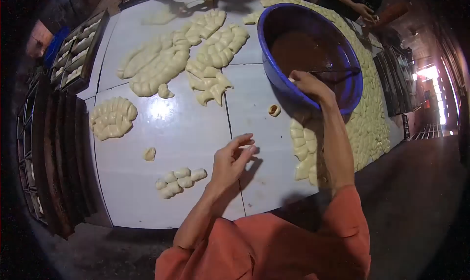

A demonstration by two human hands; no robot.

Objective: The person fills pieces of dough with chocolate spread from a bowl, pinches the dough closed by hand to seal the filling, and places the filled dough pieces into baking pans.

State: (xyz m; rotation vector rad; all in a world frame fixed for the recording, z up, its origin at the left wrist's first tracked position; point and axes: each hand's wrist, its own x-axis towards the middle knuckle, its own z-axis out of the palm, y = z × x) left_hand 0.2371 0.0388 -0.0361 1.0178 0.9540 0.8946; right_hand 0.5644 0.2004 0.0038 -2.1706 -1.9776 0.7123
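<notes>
My left hand hovers over the white table, its fingers loosely bent and thumb apart, holding nothing. My right hand is closed over the near left rim of a large blue basin. A dark stick runs from beside its knuckles to the basin's right wall; what the fingers hold is hidden. Brown filling covers the basin's bottom. Between my hands lies a small piece of dough with brown filling. Left of my left hand are two joined rows of round dough balls.
Flattened dough pieces spread over the table's far left, with a scalloped cluster nearer. Many more dough pieces surround the basin's right side. Racks of trays stand at left, others at right. Another person's hand is at far right.
</notes>
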